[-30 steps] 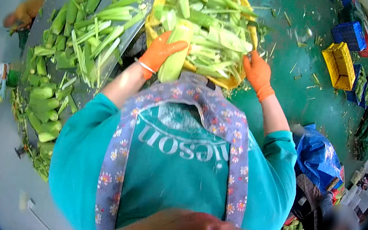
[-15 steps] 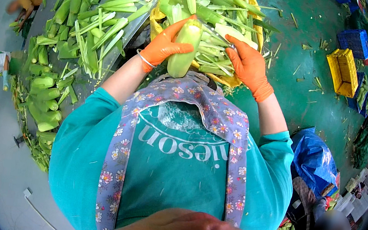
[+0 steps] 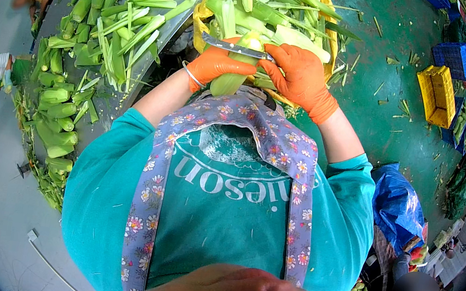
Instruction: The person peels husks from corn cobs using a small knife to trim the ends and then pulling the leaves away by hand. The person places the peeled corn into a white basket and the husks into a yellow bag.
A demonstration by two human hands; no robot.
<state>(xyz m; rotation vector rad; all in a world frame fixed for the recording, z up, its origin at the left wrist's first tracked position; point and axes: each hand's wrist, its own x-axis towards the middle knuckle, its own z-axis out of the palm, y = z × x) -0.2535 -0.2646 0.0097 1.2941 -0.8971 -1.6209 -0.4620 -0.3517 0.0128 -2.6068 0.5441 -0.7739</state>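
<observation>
At 12 o'clock, the left hand (image 3: 216, 64) is gripping a green-husked corn ear (image 3: 229, 85), digits part-closed around it, while the right hand (image 3: 300, 76), fingers curled tight, is steadying a knife (image 3: 232, 47) pointing toward 9 o'clock, ideally keeping its edge clear of the left thumb.

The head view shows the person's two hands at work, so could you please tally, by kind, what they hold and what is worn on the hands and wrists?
Orange gloves: 2
Green-husked ear of corn, in the left hand: 1
Knife, in the right hand: 1
Pale wristband, left wrist: 1
Total: 5
</observation>
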